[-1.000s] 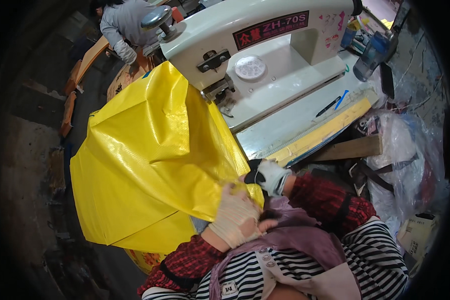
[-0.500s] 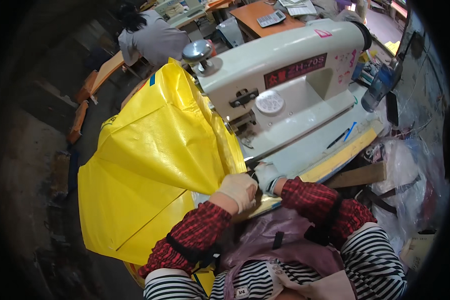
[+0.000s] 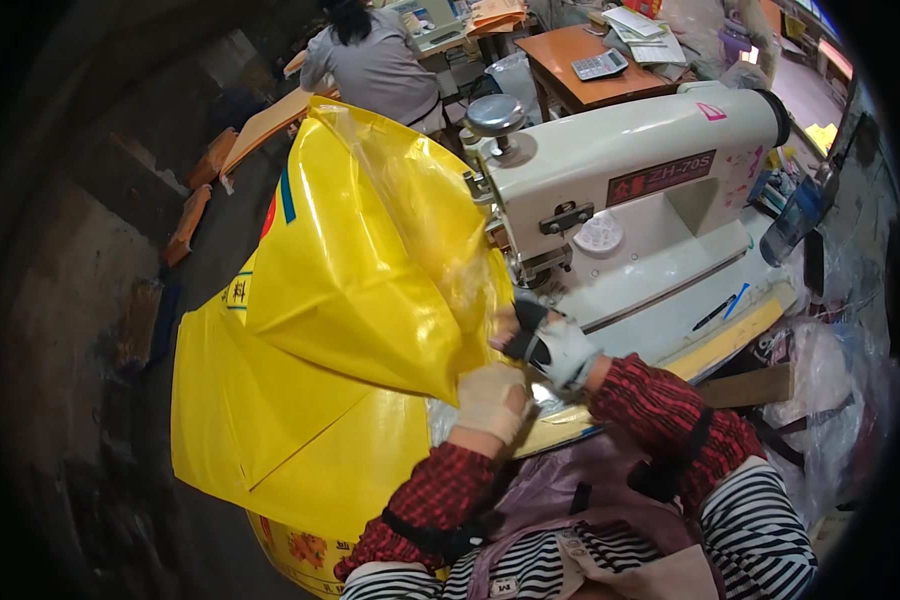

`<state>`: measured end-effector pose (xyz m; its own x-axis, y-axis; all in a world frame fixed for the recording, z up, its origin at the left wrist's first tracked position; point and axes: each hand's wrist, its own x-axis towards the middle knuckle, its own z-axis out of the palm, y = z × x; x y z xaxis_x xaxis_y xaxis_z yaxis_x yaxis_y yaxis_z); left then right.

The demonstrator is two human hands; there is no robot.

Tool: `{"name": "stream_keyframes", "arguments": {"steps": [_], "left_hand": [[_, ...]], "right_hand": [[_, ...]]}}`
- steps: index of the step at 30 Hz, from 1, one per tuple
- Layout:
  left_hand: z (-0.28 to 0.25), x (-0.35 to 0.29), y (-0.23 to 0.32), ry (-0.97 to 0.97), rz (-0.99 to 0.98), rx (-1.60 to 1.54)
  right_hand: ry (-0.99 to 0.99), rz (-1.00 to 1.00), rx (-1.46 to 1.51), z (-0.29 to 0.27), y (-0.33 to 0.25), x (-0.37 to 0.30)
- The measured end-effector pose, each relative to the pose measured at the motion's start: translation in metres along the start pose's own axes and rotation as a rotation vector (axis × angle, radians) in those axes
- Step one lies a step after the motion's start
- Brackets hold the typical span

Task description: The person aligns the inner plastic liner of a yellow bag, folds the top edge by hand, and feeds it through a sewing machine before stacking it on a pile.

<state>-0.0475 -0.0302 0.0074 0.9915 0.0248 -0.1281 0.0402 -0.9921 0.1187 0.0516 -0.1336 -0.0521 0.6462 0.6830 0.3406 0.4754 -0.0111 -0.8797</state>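
Note:
A large yellow plastic sack [image 3: 360, 290] spreads over the left side of the sewing machine table, its upper part folded up in a peak beside the needle end. My right hand [image 3: 560, 352], in a pale glove with black on the fingers, grips the sack's right edge just below the machine head. Close by and nearer to me, my left hand [image 3: 494, 402] in a beige glove is curled at the sack's lower right corner, its fingertips mostly hidden. The white sewing machine [image 3: 650, 170] stands behind my hands, with the sack's edge near its presser foot.
Pens [image 3: 735, 300] and a blue-tinted bottle [image 3: 795, 225] are on the machine table at right. Clear plastic wrap [image 3: 820, 400] hangs beside it. Behind stand an orange-brown desk [image 3: 560, 60] with a calculator [image 3: 600, 65], and a seated person in grey [image 3: 380, 65].
The view has shifted, so the machine appears farther right and lower. My right hand has moved up along the sack's edge, away from my left. The sack's top now stands wider.

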Motion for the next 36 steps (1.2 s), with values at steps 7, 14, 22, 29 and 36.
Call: {"name": "stream_keyframes", "arguments": {"steps": [7,14,22,29,36], "left_hand": [[0.035,-0.06,0.001,0.431,0.275,-0.192],[0.012,-0.121,-0.027,0.238,0.127,-0.798],[-0.078,-0.145,-0.205,1.025,-0.326,-2.107],[-0.194,-0.081,-0.325,1.316,-0.196,-2.081],[-0.289,-0.112,-0.206,1.489,0.158,-1.455]], "right_hand": [[-0.358,0.053,0.352,0.025,-0.137,0.058],[-0.163,-0.035,-0.275,0.045,-0.178,0.048],[-0.117,-0.059,0.097,-0.02,-0.245,-0.002],[-0.261,-0.364,-0.173,-0.006,-0.211,-0.069],[-0.064,0.086,0.269,-0.004,-0.13,-0.092]]}}
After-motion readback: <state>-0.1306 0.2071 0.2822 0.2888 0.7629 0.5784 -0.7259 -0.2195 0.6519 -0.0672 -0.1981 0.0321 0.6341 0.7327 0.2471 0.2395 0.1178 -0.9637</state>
